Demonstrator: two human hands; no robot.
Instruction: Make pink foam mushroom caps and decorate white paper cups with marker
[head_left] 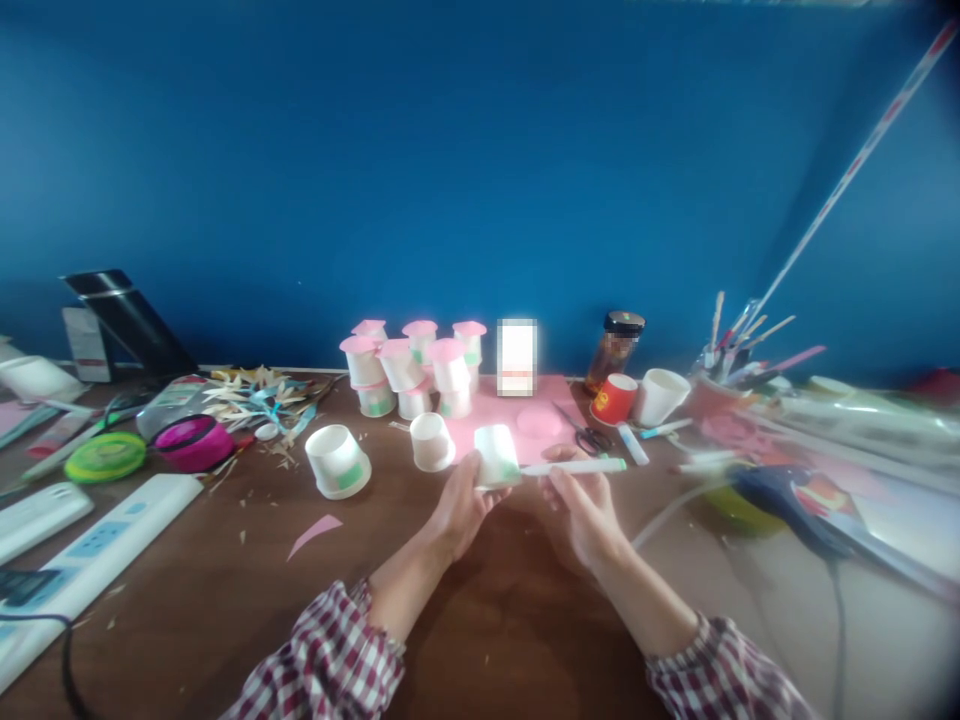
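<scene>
My left hand is closed around a small white paper cup with a green patch low on its side. My right hand grips a white marker pen with a green end, its other end pointing at the cup; I cannot tell whether it touches. Beyond my hands lies a pink sheet of paper with a round pink piece on it. To the left stand two more white cups, a nearer one and a smaller-looking one. Stacked cups with pink tops stand behind.
Scissors, a red paper cup, a white cup and a dark-lidded jar sit at the back right. On the left are a power strip, a magenta round case and a pink scrap. The right side is blurred.
</scene>
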